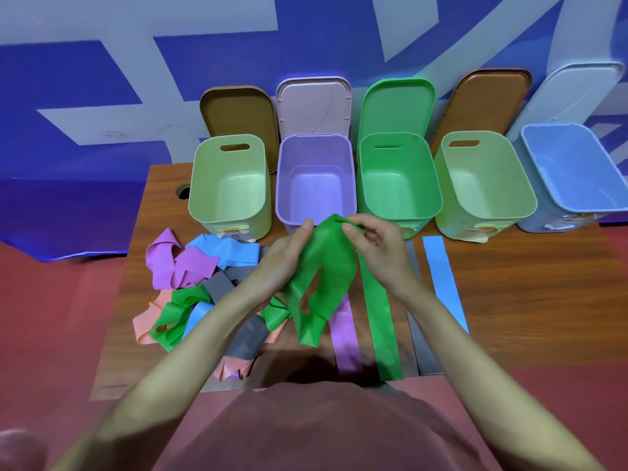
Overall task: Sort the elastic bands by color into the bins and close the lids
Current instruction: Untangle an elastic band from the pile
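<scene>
A green elastic band [323,277] hangs in the air above the table's middle. My left hand [285,256] holds its left side and my right hand [373,246] pinches its top edge. Flat on the table lie a purple band [346,338], a green band [380,321], a grey band [421,338] and a blue band [445,283]. A tangled heap of purple, blue, green, grey and pink bands [190,283] lies at the left. Behind stand a purple bin [316,178], a green bin [397,175], a blue bin [574,168] and two pale green bins [227,185] [482,181], all without bands inside.
The bins' lids lean upright against the blue-and-white wall: brown [238,113], pink [314,105], green [396,105], brown [489,100] and pale blue [577,93]. The wooden table [526,300] has a cable hole [183,191] at its back left. Red floor surrounds it.
</scene>
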